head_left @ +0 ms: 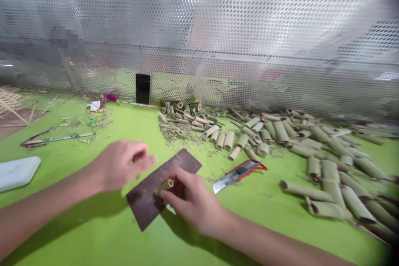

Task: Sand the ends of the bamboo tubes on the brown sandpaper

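Head view: right grip (195, 201) closed on a short bamboo tube (164, 187) against a dark sandpaper sheet (183, 164) on the green desk (264, 224); left grip (120, 166) curled beside it, contents cannot be told.

My right hand (195, 201) pinches a bamboo tube (164, 187) against a dark sheet (183, 165), with my left hand (121, 165) curled just above it. A utility knife (233, 177) lies beside the sheet on the green table (264, 224), with piled bamboo tubes (324, 183) beyond.
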{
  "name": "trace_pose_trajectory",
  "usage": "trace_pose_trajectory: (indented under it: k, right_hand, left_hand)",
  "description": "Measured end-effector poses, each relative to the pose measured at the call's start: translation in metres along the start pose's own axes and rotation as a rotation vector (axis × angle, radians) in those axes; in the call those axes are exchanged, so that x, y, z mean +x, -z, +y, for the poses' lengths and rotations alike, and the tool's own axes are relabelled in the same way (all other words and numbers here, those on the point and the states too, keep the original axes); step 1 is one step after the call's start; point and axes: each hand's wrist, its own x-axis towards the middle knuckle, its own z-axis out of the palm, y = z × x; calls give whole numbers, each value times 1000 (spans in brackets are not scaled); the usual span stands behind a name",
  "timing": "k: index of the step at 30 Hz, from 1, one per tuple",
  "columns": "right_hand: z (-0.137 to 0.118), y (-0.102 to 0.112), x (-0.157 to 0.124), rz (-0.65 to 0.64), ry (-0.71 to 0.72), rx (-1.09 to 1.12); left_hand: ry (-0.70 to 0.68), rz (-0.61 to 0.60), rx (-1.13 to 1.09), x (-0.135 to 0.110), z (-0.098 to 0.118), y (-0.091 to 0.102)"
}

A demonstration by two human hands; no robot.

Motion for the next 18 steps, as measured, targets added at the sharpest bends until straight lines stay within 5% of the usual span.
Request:
trace_pose_trajectory:
  k: [5,18]
  right_hand:
    - [0,-1,-2,22,185,-291]
    - [1,1,0,129,199,-329]
  left_hand:
    - [-196,26,-27,-21,41,-35]
    - [-186,13,-430,-12,31,-42]
